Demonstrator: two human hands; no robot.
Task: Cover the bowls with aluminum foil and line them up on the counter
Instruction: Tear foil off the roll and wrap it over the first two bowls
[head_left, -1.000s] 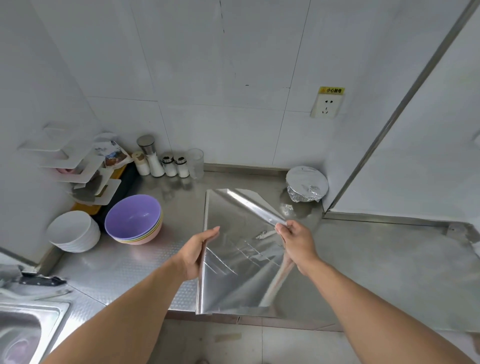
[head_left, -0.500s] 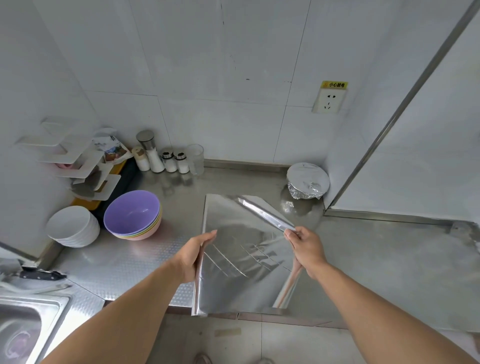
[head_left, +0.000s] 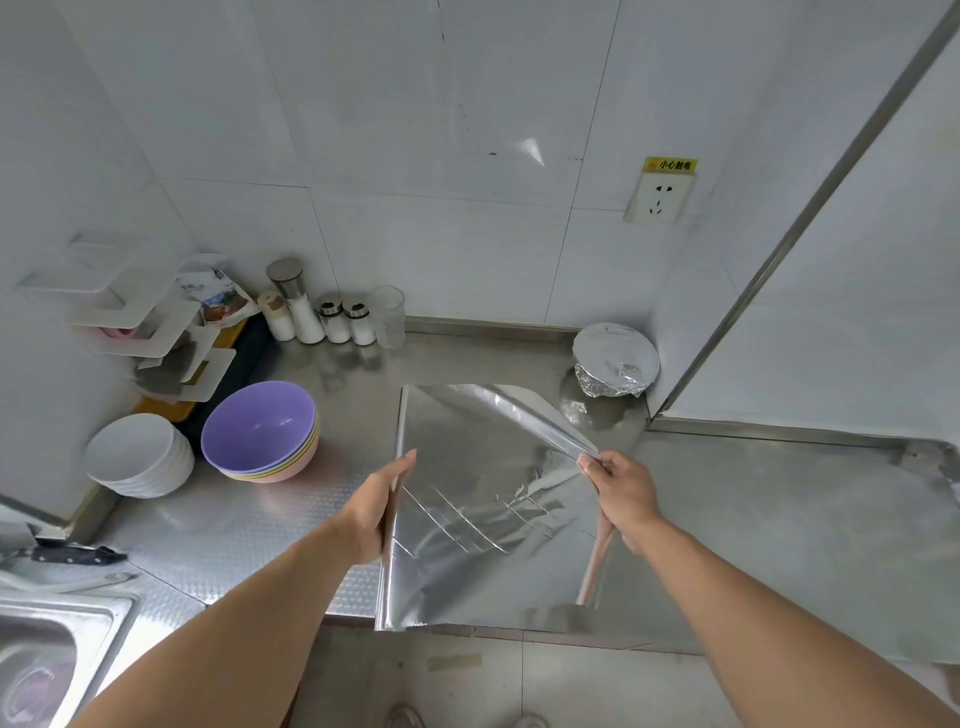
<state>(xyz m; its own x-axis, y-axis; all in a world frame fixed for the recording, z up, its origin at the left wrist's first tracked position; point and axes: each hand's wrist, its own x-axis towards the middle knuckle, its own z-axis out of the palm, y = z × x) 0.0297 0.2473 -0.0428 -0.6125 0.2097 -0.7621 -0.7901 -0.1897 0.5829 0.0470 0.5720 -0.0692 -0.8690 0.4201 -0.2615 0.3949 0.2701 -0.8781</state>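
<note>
Left hand: the left hand (head_left: 375, 512) grips the foil sheet (head_left: 467, 499) along its left edge, fingers straight behind, thumb in front.
Right hand: the right hand (head_left: 621, 491) pinches the folded-over upper right corner.
Foil: mid-frame, long axis running near to far, lower edge past the counter (head_left: 779, 519) rim.
Room: bare steel to the right.
Bowls: purple bowl stack (head_left: 262, 431) and white bowl stack (head_left: 137, 454) at left; foil-covered bowl (head_left: 615, 358) in the far corner.

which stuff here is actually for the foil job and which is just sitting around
For the job: foil sheet, left hand, right hand, foil-covered bowl, coloured bowl stack, white bowl stack.

Lying about: seasoning jars, glass, knife, sink, wall socket.
</note>
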